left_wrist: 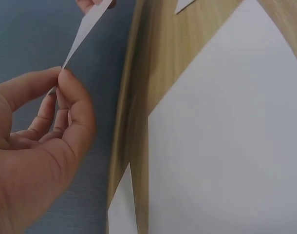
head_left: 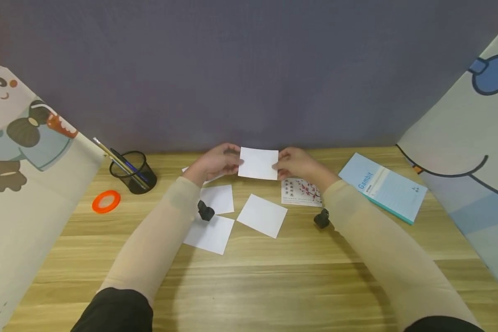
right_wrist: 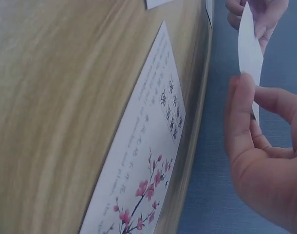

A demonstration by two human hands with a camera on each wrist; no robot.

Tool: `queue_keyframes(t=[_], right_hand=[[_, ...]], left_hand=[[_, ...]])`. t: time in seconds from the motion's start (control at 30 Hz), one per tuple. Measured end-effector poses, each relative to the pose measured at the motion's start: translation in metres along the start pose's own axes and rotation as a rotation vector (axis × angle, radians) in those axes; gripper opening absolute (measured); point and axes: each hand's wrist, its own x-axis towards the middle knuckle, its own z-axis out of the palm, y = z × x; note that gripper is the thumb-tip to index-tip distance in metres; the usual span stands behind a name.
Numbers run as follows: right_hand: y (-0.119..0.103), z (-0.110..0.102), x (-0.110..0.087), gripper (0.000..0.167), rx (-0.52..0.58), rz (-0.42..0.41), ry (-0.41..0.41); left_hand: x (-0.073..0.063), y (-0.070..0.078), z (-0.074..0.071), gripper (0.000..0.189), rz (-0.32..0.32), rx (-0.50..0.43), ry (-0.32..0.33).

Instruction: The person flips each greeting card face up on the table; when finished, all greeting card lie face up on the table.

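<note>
Between both hands a white card (head_left: 258, 163) is held up near the table's back edge, its blank face toward the head camera. My left hand (head_left: 219, 162) pinches its left edge between thumb and fingers. On the opposite edge, my right hand (head_left: 299, 164) pinches it the same way. In the right wrist view the card (right_wrist: 250, 48) appears nearly edge-on and slightly bowed. Below the right hand lies a card printed with pink blossoms and writing (head_left: 301, 192). Several blank white cards, one of them (head_left: 262, 215) in the middle, lie on the table under and beside the left forearm.
A black mesh pen holder (head_left: 143, 180) with pens and a pencil stands at the left, behind an orange tape roll (head_left: 106, 201). A light blue notebook (head_left: 382, 187) lies at the right. The grey wall (head_left: 249, 74) rises behind the wooden table (head_left: 269, 286).
</note>
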Motion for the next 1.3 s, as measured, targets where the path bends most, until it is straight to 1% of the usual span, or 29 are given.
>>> queue_keyframes(t=[0.1, 0.17, 0.3, 0.47, 0.7, 0.8, 0.93, 1.07, 1.17, 1.3], right_hand=[[0.0, 0.0, -0.002, 0.052, -0.008, -0.016, -0.002], [0.0, -0.001, -0.004, 0.05, -0.017, -0.03, 0.004], [-0.001, -0.004, -0.009, 0.046, -0.024, -0.06, 0.012], [-0.001, -0.008, -0.015, 0.048, -0.004, -0.093, 0.012], [-0.003, -0.01, -0.021, 0.047, 0.085, -0.115, 0.018], [-0.004, -0.01, -0.023, 0.047, 0.117, -0.115, 0.019], [-0.003, -0.01, -0.024, 0.048, 0.148, -0.091, 0.017], [-0.001, -0.009, -0.024, 0.05, 0.21, -0.074, -0.018], [0.0, -0.008, -0.023, 0.047, 0.272, -0.072, -0.061], [-0.002, -0.008, -0.023, 0.043, 0.348, -0.067, -0.102]], left_hand=[[-0.002, -0.001, 0.0, 0.06, 0.01, -0.001, -0.011], [-0.003, -0.001, 0.0, 0.058, 0.037, 0.014, -0.02], [-0.008, 0.001, 0.002, 0.05, 0.117, 0.074, -0.028], [-0.019, 0.004, 0.004, 0.044, 0.212, 0.159, -0.008], [-0.029, 0.007, 0.006, 0.036, 0.343, 0.21, 0.039], [-0.033, 0.008, 0.006, 0.035, 0.401, 0.274, 0.078], [-0.035, 0.006, 0.008, 0.032, 0.473, 0.405, 0.129], [-0.036, 0.004, 0.012, 0.029, 0.525, 0.477, 0.162], [-0.038, 0.003, 0.015, 0.027, 0.57, 0.507, 0.186], [-0.041, 0.003, 0.018, 0.022, 0.657, 0.554, 0.205]])
